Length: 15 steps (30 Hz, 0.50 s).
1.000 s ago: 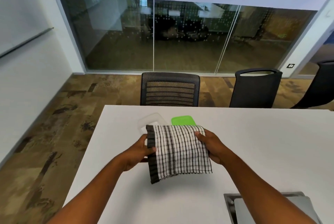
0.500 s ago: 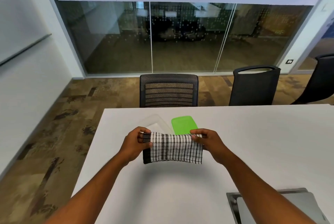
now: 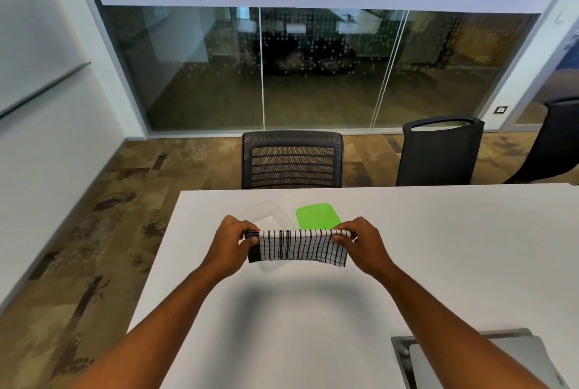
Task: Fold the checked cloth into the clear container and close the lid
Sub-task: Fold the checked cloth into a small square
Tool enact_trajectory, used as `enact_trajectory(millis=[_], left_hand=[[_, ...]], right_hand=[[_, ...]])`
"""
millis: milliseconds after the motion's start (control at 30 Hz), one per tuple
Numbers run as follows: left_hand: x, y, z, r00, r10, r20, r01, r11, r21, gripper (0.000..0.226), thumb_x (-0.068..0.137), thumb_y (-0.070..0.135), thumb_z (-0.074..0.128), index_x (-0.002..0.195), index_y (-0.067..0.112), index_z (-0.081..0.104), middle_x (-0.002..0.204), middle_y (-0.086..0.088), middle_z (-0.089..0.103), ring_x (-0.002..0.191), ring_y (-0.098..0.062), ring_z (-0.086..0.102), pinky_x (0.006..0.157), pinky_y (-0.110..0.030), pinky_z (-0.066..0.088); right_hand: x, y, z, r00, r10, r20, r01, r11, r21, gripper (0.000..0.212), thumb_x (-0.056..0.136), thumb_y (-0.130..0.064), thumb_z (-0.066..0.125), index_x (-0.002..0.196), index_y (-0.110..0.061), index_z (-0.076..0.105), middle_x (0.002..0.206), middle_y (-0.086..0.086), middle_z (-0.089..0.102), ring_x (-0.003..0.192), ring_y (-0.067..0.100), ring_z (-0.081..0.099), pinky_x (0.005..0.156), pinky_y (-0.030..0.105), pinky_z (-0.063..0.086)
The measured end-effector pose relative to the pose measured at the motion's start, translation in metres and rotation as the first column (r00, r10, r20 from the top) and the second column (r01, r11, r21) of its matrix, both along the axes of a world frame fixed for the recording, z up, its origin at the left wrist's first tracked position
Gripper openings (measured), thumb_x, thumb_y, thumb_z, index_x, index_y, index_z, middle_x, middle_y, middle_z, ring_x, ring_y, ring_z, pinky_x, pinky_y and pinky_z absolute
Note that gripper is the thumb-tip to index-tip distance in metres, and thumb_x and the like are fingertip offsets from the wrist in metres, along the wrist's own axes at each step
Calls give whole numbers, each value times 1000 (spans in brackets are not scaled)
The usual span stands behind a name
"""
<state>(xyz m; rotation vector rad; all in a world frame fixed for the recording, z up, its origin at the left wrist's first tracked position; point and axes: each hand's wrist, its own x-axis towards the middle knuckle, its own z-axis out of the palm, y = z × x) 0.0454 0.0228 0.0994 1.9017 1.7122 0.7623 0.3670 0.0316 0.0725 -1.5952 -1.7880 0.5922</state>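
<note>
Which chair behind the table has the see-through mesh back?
The chair at the middle, straight across from the hands; the chair to its right has a solid dark back with a handle slot on top.

Your checked cloth (image 3: 297, 247) is white with black lines and a dark edge band; the lid (image 3: 317, 215) is bright green, the container (image 3: 266, 212) clear, the table (image 3: 438, 247) white.

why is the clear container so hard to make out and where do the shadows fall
Head view: the clear container is see-through on a white table, so only faint edges show, partly behind the checked cloth; a soft shadow pools on the table beneath cloth and forearms; wide-angle bending curves the wall lines; the green lid stays vivid.
</note>
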Motion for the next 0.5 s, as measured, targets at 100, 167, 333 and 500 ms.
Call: enact_trajectory(millis=[100,167,333,500], left_hand=[[-2,2,0,998,-17,56,13,997,70,10,94,12,64,103,13,68,117,-1,56,108,-17,53,97,-30,46],[-1,2,7,988,-4,157,6,1000,-8,6,98,15,58,100,15,63,107,0,66,100,-20,60,88,-33,50],[10,2,23,789,212,577,-84,967,-241,18,101,27,55,109,13,63,104,-6,72,103,-27,68,78,-29,53],[18,-14,22,317,447,837,220,824,-523,46,100,46,50,122,11,70,119,-15,73,111,-32,68,91,-44,55]], right_hand=[[-1,2,5,992,2,-123,-4,1000,-14,18,90,-23,74,106,-14,73,108,1,60,102,6,59,89,18,47],[-5,-2,20,940,-12,-342,-44,987,-157,17,98,-27,64,110,-16,70,112,1,69,106,15,67,89,25,54],[-17,-7,46,816,-95,-571,-103,947,-304,27,105,-33,48,114,-15,66,104,1,78,95,15,75,71,23,58],[-27,-5,41,690,-255,-678,-87,900,-428,34,105,-36,48,117,-12,68,110,11,77,100,26,75,87,42,61]])
